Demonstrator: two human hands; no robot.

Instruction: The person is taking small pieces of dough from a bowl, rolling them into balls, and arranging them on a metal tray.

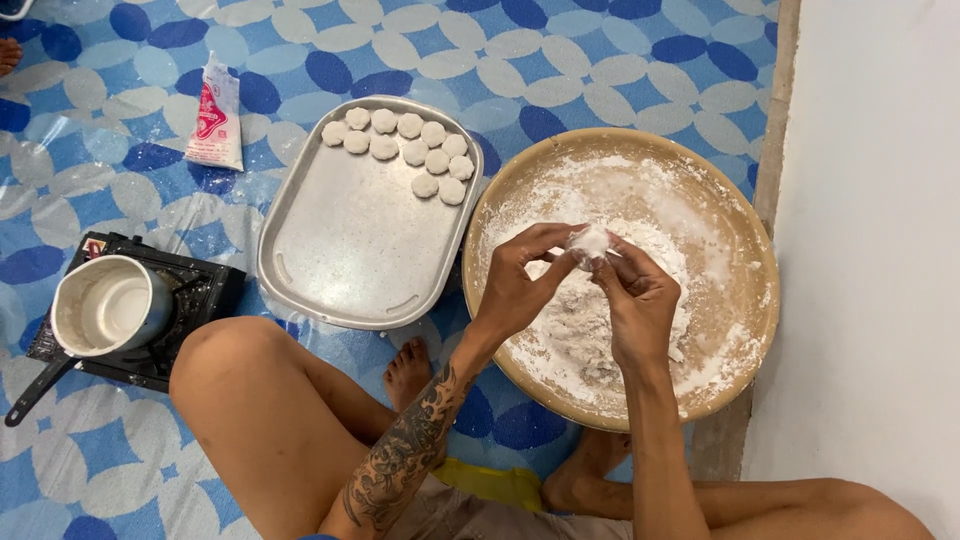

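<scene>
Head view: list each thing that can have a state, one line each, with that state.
Left hand: pinching the dough ball.
Right hand: pinching the dough ball from the other side.
Dough ball: held over the bowl, floured.
Bowl: floury, with dough inside.
Tray: partly filled; dough pieces clustered at its far end.
Pot: uncovered, on the stove.
Stove: no flame visible.
Bag: lying on the mat.

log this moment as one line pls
hands: left hand and right hand pinch a dough lump | over: floured bowl | tray: shaped dough pieces | stove: pan
</scene>
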